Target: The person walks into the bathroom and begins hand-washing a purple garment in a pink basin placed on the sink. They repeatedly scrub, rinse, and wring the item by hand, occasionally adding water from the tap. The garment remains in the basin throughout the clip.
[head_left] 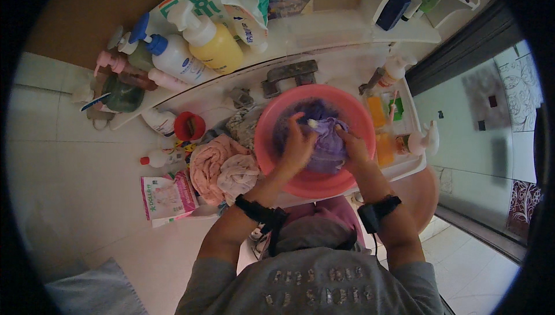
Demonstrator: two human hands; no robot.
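Observation:
A round pink plastic basin (315, 188) stands before me, with wet purple cloth (327, 152) inside it and a darker purple part lying behind. My left hand (299, 139) is over the basin's left half, its fingertips on the cloth's upper edge near a small pale patch and its index finger raised. At the cloth's right edge, my right hand (353, 143) pinches the fabric between thumb and fingers. Between both hands the cloth is partly lifted and bunched. Black straps circle both of my wrists.
Rolled pink towels (217, 163), a red cup (189, 126) and a white bottle with a red cap (162, 158) are left of the basin. Behind it is a dark faucet (290, 74); pump bottles (217, 46) line the shelf. A white tray (409, 169) holds bottles at right.

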